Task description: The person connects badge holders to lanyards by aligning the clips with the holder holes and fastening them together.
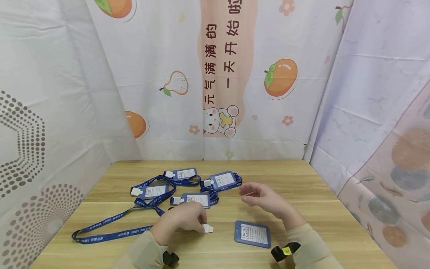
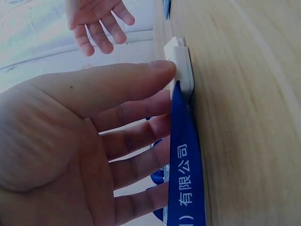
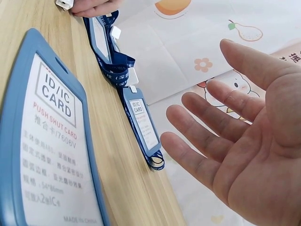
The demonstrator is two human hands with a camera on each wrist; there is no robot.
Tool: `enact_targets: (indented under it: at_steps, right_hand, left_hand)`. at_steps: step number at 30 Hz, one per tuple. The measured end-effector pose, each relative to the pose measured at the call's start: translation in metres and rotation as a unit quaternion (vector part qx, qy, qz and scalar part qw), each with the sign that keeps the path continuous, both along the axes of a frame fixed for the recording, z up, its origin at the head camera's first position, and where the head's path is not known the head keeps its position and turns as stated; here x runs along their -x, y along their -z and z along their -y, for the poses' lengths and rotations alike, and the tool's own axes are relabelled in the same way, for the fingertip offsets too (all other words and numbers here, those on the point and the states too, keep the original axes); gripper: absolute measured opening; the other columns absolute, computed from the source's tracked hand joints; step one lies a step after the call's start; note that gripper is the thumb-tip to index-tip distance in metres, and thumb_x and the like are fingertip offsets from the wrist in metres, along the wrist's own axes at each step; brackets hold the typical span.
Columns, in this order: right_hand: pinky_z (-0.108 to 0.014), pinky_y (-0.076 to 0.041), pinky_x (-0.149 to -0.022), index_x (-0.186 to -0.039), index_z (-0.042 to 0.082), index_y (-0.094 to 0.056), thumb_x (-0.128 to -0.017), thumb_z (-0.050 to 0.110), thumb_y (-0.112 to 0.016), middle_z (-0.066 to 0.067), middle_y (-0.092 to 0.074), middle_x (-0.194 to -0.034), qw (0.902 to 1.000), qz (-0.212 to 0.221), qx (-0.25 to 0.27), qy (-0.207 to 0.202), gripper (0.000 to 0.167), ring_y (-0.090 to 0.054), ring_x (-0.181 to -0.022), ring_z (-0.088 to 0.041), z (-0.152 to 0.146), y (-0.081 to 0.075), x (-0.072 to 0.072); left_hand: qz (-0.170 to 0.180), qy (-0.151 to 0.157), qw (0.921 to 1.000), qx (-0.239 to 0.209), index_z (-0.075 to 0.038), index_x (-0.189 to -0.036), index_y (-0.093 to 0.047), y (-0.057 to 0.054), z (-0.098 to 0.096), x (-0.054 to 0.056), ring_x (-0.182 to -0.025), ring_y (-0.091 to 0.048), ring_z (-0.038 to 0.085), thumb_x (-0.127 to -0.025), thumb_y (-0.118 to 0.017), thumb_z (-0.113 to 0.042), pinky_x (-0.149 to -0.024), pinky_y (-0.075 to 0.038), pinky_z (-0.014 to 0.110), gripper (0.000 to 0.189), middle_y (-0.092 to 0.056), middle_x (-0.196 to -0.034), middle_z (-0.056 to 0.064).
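Note:
My left hand (image 1: 188,216) pinches the white plastic clip (image 2: 182,66) of a blue lanyard (image 2: 186,165) between thumb and fingers, low over the table. The lanyard's strap, printed with white characters, trails out to the left in a long loop (image 1: 111,236). My right hand (image 1: 265,200) hovers above the table, palm turned inward, its fingers loosely bent around nothing. In front of it a blue card holder (image 1: 252,234) with a white "ID/IC CARD" insert lies flat, with no strap on it; its slot end points left.
Several blue badge holders with lanyards lie behind the hands: one at the back (image 1: 184,174), one at back right (image 1: 223,181), one at left (image 1: 154,191) and one in the middle (image 1: 198,199). A printed curtain (image 1: 161,112) hangs behind the wooden table (image 1: 319,209).

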State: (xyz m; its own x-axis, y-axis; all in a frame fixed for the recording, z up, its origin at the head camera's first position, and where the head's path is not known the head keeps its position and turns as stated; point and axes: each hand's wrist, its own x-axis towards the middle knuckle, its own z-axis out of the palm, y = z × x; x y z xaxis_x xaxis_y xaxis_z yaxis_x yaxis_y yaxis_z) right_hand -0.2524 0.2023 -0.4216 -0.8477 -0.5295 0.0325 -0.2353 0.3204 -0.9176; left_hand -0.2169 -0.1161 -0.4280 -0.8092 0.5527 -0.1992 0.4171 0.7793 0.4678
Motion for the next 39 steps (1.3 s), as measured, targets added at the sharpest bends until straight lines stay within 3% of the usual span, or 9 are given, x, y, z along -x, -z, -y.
enact_targets:
  at_steps: [5, 12, 25, 31, 39]
  right_hand:
    - [-0.045, -0.055, -0.091, -0.136, 0.005, -0.059, -0.099, 0.026, -0.07, -0.018, -0.061, -0.133, 1.0, -0.002, 0.001, -0.004, 0.044, -0.061, -0.118, -0.031, -0.001, 0.002, 0.001]
    - [-0.039, -0.056, -0.088, -0.136, 0.006, -0.059, -0.099, 0.025, -0.069, -0.021, -0.06, -0.133, 1.0, -0.006, -0.002, -0.005, 0.043, -0.061, -0.117, -0.032, -0.001, 0.002, 0.001]
    - [-0.045, -0.055, -0.09, -0.135, 0.005, -0.059, -0.099, 0.026, -0.07, -0.014, -0.063, -0.13, 0.9999, -0.008, -0.001, -0.01, 0.044, -0.062, -0.117, -0.03, -0.003, 0.003, 0.0]
    - [-0.052, -0.052, -0.093, -0.136, 0.005, -0.058, -0.098, 0.026, -0.07, -0.02, -0.06, -0.132, 0.9999, 0.0, 0.001, -0.015, 0.044, -0.061, -0.118, -0.031, -0.002, 0.003, 0.0]
    - [-0.052, -0.052, -0.093, -0.136, 0.005, -0.058, -0.098, 0.027, -0.07, -0.013, -0.063, -0.129, 0.9999, 0.0, 0.002, -0.013, 0.045, -0.061, -0.118, -0.031, -0.002, 0.002, -0.002]
  left_hand:
    - [0.002, -0.006, 1.0, 0.006, -0.02, -0.087, -0.078, 0.0, -0.001, -0.001, -0.072, -0.058, 0.007, -0.081, -0.086, -0.015, -0.072, -0.049, 0.03, 0.011, -0.064, -0.078, -0.014]
    - [0.0, -0.004, 1.0, 0.003, -0.023, -0.081, -0.074, 0.004, 0.0, -0.001, -0.07, -0.056, 0.008, -0.081, -0.085, -0.015, -0.069, -0.047, 0.03, 0.014, -0.062, -0.077, -0.014]
    - [0.01, 0.002, 0.9999, -0.009, -0.024, -0.08, -0.063, 0.009, 0.001, 0.001, -0.071, -0.053, 0.008, -0.083, -0.084, -0.015, -0.067, -0.044, 0.029, 0.023, -0.06, -0.077, -0.01]
    - [-0.007, 0.012, 0.9986, -0.051, -0.024, -0.084, -0.066, 0.008, 0.003, 0.006, -0.074, -0.055, 0.008, -0.088, -0.08, -0.017, -0.069, -0.046, 0.029, 0.016, -0.061, -0.08, -0.012]
    - [-0.052, 0.004, 0.9915, -0.119, -0.027, -0.096, -0.071, 0.003, 0.005, 0.014, -0.081, -0.059, 0.007, -0.094, -0.075, -0.021, -0.072, -0.051, 0.028, 0.007, -0.063, -0.092, -0.015]
